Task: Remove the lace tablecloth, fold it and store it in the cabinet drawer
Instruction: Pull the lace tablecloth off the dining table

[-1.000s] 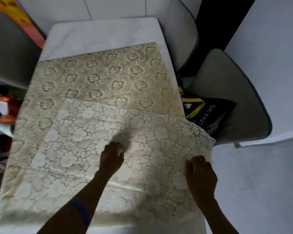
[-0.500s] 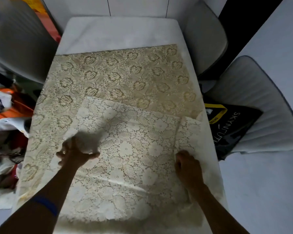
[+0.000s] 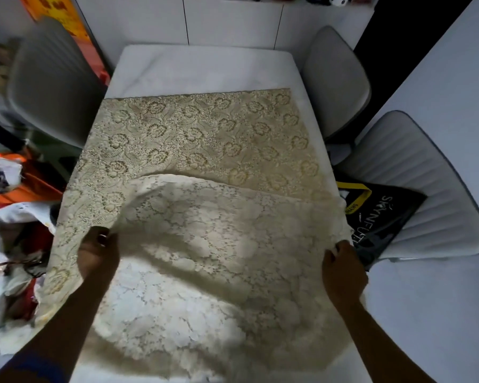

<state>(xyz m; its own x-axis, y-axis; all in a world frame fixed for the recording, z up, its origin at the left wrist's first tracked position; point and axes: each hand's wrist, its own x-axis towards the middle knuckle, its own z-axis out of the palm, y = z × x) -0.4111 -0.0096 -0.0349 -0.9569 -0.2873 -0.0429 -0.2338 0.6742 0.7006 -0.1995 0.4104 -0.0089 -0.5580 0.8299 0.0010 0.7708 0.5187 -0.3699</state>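
While the lace tablecloth (image 3: pixel 205 261) lies doubled over on the near half of the table (image 3: pixel 205 67), the left hand (image 3: pixel 97 252) pinches its left edge and the right hand (image 3: pixel 342 272) grips its right edge, the cloth between them raised in a soft billow. Judged from this layout, removal is done and folding is under way; further folds and storage in the drawer remain. Beneath the lace, a gold patterned cloth (image 3: pixel 205 134) covers the middle of the table, and bare white tabletop shows at the far end. Grey chairs (image 3: pixel 335 78) stand left and right, a black bag (image 3: pixel 382 217) rests on the near right chair, clutter sits at the left, and white cabinets (image 3: pixel 233 23) line the far wall.
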